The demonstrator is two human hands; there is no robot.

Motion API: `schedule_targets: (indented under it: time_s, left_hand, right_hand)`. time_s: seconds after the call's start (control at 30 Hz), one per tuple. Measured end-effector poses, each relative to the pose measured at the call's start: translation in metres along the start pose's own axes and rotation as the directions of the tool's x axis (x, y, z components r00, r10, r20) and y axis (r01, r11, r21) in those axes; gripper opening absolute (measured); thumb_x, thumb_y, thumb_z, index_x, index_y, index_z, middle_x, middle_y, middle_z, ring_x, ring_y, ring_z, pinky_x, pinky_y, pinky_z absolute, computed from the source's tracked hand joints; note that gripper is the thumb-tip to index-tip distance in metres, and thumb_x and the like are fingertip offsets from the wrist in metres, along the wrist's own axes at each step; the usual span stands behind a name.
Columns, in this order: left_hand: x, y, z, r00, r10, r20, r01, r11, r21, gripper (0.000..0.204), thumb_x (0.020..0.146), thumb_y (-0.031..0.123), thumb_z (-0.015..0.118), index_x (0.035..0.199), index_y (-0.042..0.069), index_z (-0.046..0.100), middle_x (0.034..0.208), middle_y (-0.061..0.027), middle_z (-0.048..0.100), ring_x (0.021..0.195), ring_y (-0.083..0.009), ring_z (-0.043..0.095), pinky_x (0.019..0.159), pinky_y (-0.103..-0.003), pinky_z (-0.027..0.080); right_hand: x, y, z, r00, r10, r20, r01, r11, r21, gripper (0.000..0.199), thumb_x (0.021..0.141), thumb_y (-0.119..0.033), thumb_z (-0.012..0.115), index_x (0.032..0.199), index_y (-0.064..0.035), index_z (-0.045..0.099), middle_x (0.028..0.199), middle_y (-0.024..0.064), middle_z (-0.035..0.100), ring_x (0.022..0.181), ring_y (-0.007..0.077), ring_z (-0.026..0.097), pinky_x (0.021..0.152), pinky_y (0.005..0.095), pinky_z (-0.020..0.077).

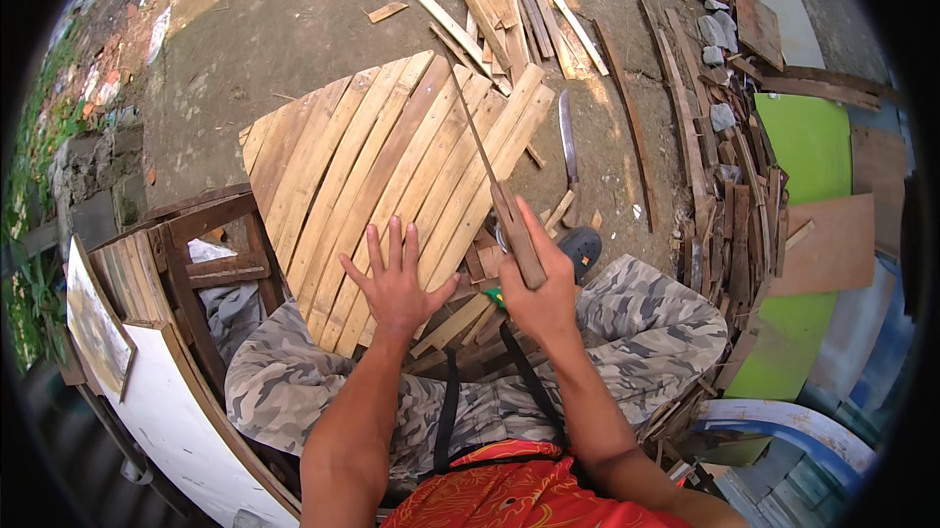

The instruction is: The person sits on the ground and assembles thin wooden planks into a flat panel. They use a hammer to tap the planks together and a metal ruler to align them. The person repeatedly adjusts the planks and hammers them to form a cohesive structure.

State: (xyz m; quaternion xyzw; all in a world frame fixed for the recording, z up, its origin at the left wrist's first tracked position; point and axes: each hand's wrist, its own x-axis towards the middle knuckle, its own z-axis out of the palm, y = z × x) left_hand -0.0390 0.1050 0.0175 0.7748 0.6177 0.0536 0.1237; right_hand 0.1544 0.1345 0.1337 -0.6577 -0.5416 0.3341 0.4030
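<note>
A panel of pale wooden slats (343, 166) lies in front of me, its slats running up and to the right. My left hand (399, 283) rests flat on the panel's near part, fingers spread. In my right hand (539, 283) is a handsaw (517, 234), gripped by its wooden handle. Its thin blade points away from me and to the left, over the slats near the panel's right side. Whether the teeth are touching the wood I cannot tell.
Right of the panel lies a machete (568, 141) on the ground. Loose wooden strips (499, 9) are heaped at the far side. A long stack of boards (739, 205) runs along the right, beside green sheets (808, 146). At left stand a wooden frame (220, 268) and a white board (186, 420).
</note>
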Motion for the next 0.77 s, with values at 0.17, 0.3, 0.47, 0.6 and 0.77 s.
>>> schedule_targets:
  time_s: [0.17, 0.3, 0.47, 0.6, 0.77]
  left_hand:
    - [0.004, 0.003, 0.003, 1.0, 0.012, -0.004, -0.012, 0.999, 0.053, 0.107, 0.076, 0.071, 0.069, 0.156, 0.008, 0.039, 0.166, -0.0117, 0.032, 0.156, -0.0402, 0.016, 0.113, -0.078, -0.002]
    - [0.001, 0.003, 0.0, 0.999, 0.04, -0.019, -0.039, 0.998, 0.058, 0.106, 0.077, 0.071, 0.069, 0.156, 0.007, 0.039, 0.166, -0.0133, 0.031, 0.156, -0.0411, 0.014, 0.113, -0.077, -0.001]
    - [0.004, 0.005, 0.0, 1.0, 0.013, 0.013, -0.014, 0.999, 0.045, 0.106, 0.076, 0.071, 0.069, 0.155, 0.007, 0.041, 0.165, -0.0129, 0.033, 0.156, -0.041, 0.017, 0.113, -0.077, -0.001]
    - [0.006, 0.004, 0.004, 0.999, 0.036, -0.041, -0.033, 0.998, 0.058, 0.105, 0.076, 0.071, 0.069, 0.155, 0.008, 0.042, 0.165, -0.0123, 0.033, 0.156, -0.0404, 0.018, 0.114, -0.077, -0.001]
    - [-0.002, 0.001, 0.003, 0.999, 0.019, -0.031, -0.018, 0.998, 0.055, 0.103, 0.077, 0.071, 0.069, 0.155, 0.009, 0.042, 0.165, -0.0119, 0.033, 0.155, -0.0403, 0.019, 0.115, -0.076, -0.002]
  right_hand:
    - [0.163, 0.038, 0.086, 0.98, 0.193, -0.044, -0.19, 0.98, 0.051, 0.06, 0.083, -0.011, 0.059, 0.142, -0.0017, 0.054, 0.077, 0.0254, 0.068, 0.071, 0.0378, 0.069, 0.072, 0.0433, 0.0538]
    - [0.049, 0.042, 0.042, 0.987, 0.159, -0.022, -0.154, 0.979, 0.136, 0.067, 0.082, -0.008, 0.058, 0.148, -0.0031, 0.048, 0.083, 0.0299, 0.066, 0.077, 0.0452, 0.069, 0.072, 0.0464, 0.0538]
    - [-0.065, 0.001, -0.012, 0.993, 0.112, -0.031, -0.108, 0.987, 0.119, 0.068, 0.081, -0.001, 0.058, 0.149, 0.0001, 0.048, 0.109, 0.0298, 0.069, 0.089, 0.0347, 0.075, 0.077, 0.0365, 0.0566]
    - [0.09, 0.059, 0.057, 0.988, 0.096, -0.119, -0.072, 0.979, 0.19, 0.064, 0.082, -0.007, 0.058, 0.145, 0.0039, 0.05, 0.087, 0.0303, 0.067, 0.073, 0.0347, 0.07, 0.07, 0.0396, 0.0531]
    - [0.125, 0.07, 0.077, 0.996, 0.074, -0.046, -0.06, 0.966, 0.251, 0.068, 0.084, -0.011, 0.058, 0.151, -0.0068, 0.05, 0.121, 0.0205, 0.072, 0.115, 0.0296, 0.07, 0.104, 0.033, 0.0504]
